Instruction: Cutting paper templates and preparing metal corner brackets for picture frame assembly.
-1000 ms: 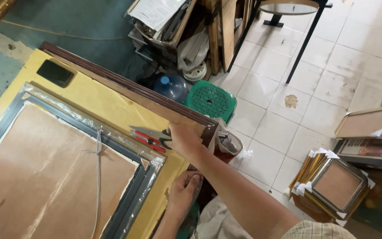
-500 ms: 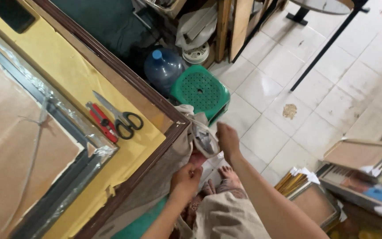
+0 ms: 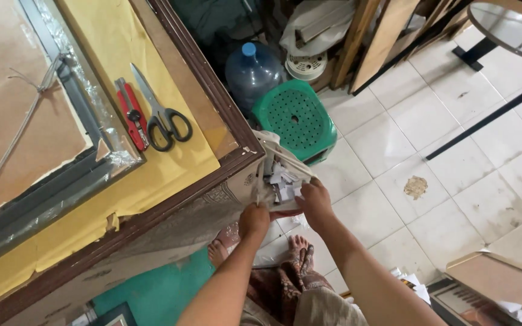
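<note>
Both hands, left (image 3: 254,218) and right (image 3: 314,199), reach down gripping the hanging bag (image 3: 279,175) (scrap-filled) open.

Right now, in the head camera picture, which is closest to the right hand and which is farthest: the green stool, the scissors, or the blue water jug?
From the right hand:
1. Green stool, on the floor just above the hand.
2. Blue water jug, behind the stool, a bit farther.
3. Scissors, on the yellow tabletop to the left, farthest.

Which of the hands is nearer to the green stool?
Right. The right hand grips the bag of paper scraps just below the green stool; the left hand holds the bag's lower edge, farther off.
</note>
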